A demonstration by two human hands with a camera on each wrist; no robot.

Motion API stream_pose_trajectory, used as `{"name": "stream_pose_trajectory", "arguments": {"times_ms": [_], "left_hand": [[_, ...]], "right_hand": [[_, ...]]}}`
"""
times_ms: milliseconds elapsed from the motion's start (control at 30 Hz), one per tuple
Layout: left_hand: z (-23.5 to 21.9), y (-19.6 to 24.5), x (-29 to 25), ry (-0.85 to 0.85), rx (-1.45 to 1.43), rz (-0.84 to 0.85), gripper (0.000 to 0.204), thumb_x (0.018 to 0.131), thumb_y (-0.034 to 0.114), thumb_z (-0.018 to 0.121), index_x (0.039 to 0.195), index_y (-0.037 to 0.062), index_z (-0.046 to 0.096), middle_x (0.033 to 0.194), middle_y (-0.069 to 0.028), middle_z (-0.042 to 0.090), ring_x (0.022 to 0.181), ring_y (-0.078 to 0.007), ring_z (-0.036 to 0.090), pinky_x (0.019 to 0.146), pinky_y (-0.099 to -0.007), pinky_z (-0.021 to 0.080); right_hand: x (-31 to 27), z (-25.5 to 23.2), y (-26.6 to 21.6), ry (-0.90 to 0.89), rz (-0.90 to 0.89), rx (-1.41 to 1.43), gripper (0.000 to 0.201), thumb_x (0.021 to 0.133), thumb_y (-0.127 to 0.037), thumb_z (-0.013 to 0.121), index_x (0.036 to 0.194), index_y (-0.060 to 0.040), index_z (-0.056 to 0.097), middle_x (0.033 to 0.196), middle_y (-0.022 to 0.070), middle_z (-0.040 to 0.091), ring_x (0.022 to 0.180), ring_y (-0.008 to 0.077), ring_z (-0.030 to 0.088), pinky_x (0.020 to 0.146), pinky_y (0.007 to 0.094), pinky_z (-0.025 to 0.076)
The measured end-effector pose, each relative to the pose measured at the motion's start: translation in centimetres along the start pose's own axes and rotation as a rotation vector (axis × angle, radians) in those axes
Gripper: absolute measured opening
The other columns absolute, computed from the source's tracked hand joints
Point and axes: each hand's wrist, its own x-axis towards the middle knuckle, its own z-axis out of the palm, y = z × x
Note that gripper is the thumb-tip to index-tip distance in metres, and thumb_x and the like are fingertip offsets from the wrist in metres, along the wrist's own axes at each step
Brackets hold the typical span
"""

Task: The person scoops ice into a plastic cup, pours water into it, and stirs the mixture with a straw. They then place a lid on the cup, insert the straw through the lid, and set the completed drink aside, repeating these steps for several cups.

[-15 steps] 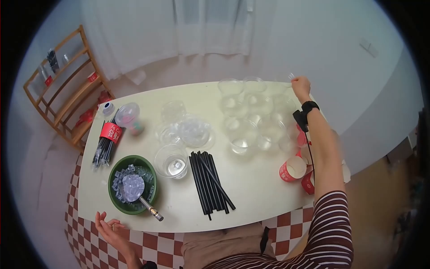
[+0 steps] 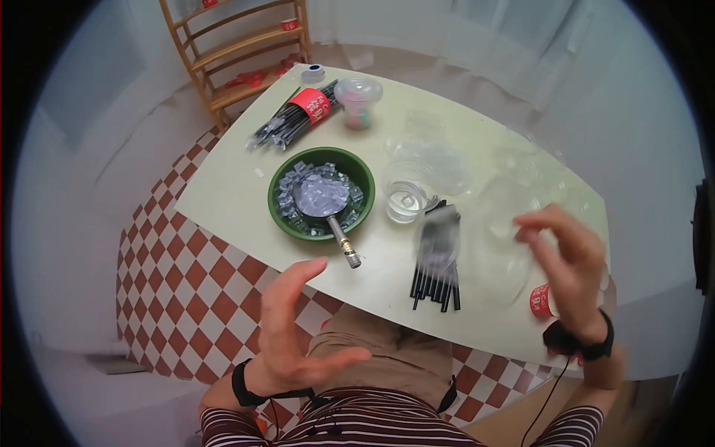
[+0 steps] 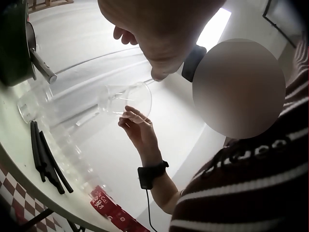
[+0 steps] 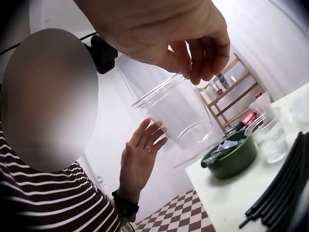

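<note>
My right hand (image 2: 570, 264) pinches the rim of a clear plastic cup (image 4: 176, 108) between thumb and fingers. The cup is tilted in the air, blurred in the head view. My left hand (image 2: 287, 335), thumb and fingers spread apart, is raised in front of the table edge and holds nothing. In the right wrist view the left hand's fingers overlap the cup's lower side. Ahead of the left hand stands a green bowl (image 2: 365, 212) of ice cubes with a metal-handled scoop (image 2: 342, 242) full of ice. Right of it is another clear cup (image 2: 406, 203) with some ice inside.
Black straws (image 2: 436, 287) lie by the front edge, partly behind the held cup. Clear lids (image 2: 439, 167) and more clear cups spread behind. A red paper cup (image 2: 540, 300) sits at right. At the back are wrapped straws (image 2: 294, 119) and a lidded cup (image 2: 359, 100).
My right hand has come back from the table's far right corner, bringing a clear cup. My left hand has risen with fingers spread, and the head view has turned left.
</note>
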Motion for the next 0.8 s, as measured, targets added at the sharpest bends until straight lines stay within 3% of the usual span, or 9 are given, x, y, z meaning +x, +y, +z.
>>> {"name": "stream_pose_trajectory", "arguments": {"times_ms": [67, 133, 300, 400, 433, 533, 667, 700, 800], "left_hand": [[0.0, 1.2, 0.4, -0.103, -0.138, -0.136, 0.112, 0.068, 0.033, 0.095, 0.15, -0.0075, 0.03, 0.138, -0.022, 0.053, 0.127, -0.0363, 0.054, 0.107, -0.0425, 0.043], [0.2, 0.9, -1.0, -0.185, -0.37, -0.271, 0.117, 0.066, 0.03, 0.097, 0.153, -0.0049, 0.028, 0.141, -0.0211, 0.052, 0.13, -0.0336, 0.053, 0.11, -0.041, 0.042], [-1.2, 0.7, -3.0, -0.459, -0.668, -0.576, 0.112, 0.067, 0.023, 0.096, 0.154, 0.0015, 0.03, 0.138, -0.0165, 0.055, 0.131, -0.0242, 0.055, 0.11, -0.0383, 0.045], [-1.5, -1.0, -4.8, -0.337, -0.84, -0.65, 0.11, 0.065, 0.019, 0.097, 0.152, 0.0016, 0.032, 0.139, -0.0151, 0.054, 0.13, -0.0234, 0.055, 0.109, -0.0383, 0.045], [-1.8, -1.6, -4.8, -0.261, -0.848, -0.614, 0.109, 0.064, 0.012, 0.095, 0.152, 0.0024, 0.031, 0.138, -0.0139, 0.052, 0.129, -0.0235, 0.055, 0.109, -0.039, 0.046], [-2.5, -3.8, -5.8, -0.065, -0.782, -0.652, 0.107, 0.065, 0.007, 0.092, 0.152, 0.0032, 0.03, 0.136, -0.0136, 0.052, 0.126, -0.0232, 0.056, 0.108, -0.0387, 0.046], [-2.6, -5.8, -5.4, 0.118, -0.841, -0.715, 0.102, 0.068, 0.002, 0.086, 0.152, 0.0021, 0.03, 0.139, -0.0143, 0.048, 0.124, -0.0242, 0.056, 0.106, -0.039, 0.047], [-2.8, -5.9, -5.2, 0.133, -0.836, -0.742, 0.1, 0.068, 0.001, 0.085, 0.152, 0.0023, 0.03, 0.141, -0.0149, 0.046, 0.126, -0.0255, 0.055, 0.104, -0.0396, 0.048], [-2.9, -6.6, -4.9, 0.099, -0.797, -0.693, 0.099, 0.069, 0.003, 0.086, 0.151, 0.0027, 0.031, 0.144, -0.0146, 0.045, 0.127, -0.0262, 0.054, 0.104, -0.0399, 0.048]], "right_hand": [[-1.0, 3.9, -1.3, -0.227, -0.155, 0.037, 0.023, 0.083, 0.01, 0.066, 0.102, 0.0006, 0.073, 0.086, 0.0111, 0.069, 0.077, 0.0219, 0.065, 0.068, 0.0302, 0.05], [-1.9, 7.2, -1.4, -0.353, -0.149, 0.16, 0.023, 0.084, 0.008, 0.067, 0.105, -0.0012, 0.072, 0.087, 0.0106, 0.066, 0.076, 0.0237, 0.063, 0.065, 0.0337, 0.05], [-1.6, 11.6, -0.8, -0.458, -0.2, 0.323, 0.031, 0.09, 0.003, 0.064, 0.12, -0.0036, 0.068, 0.088, 0.0105, 0.066, 0.077, 0.0234, 0.064, 0.068, 0.0332, 0.052], [-0.5, 12.0, -1.3, -0.472, 0.082, 0.392, 0.043, 0.095, 0.0, 0.061, 0.137, -0.0059, 0.057, 0.09, 0.011, 0.066, 0.076, 0.0235, 0.065, 0.07, 0.0325, 0.052], [0.4, 12.3, -0.4, -0.473, 0.03, 0.268, 0.05, 0.098, -0.003, 0.058, 0.147, -0.0079, 0.047, 0.089, 0.0118, 0.065, 0.075, 0.0211, 0.065, 0.07, 0.0316, 0.052], [1.9, 14.0, 0.9, -0.588, 0.075, 0.124, 0.051, 0.099, -0.005, 0.059, 0.148, -0.0084, 0.047, 0.088, 0.0121, 0.065, 0.076, 0.0189, 0.065, 0.069, 0.031, 0.052], [3.0, 17.2, 2.1, -0.673, 0.304, 0.359, 0.035, 0.098, -0.012, 0.064, 0.132, -0.0024, 0.058, 0.086, 0.0076, 0.063, 0.073, 0.0138, 0.063, 0.068, 0.0307, 0.051], [3.1, 17.8, 2.0, -0.612, 0.38, 0.465, 0.024, 0.099, -0.013, 0.061, 0.12, -0.0002, 0.063, 0.085, 0.0038, 0.063, 0.072, 0.0107, 0.061, 0.067, 0.0276, 0.05], [4.0, 16.8, 1.3, -0.485, 0.391, 0.469, 0.02, 0.1, -0.011, 0.056, 0.115, -0.001, 0.066, 0.084, 0.0013, 0.062, 0.072, 0.0079, 0.058, 0.067, 0.0244, 0.048]]}}
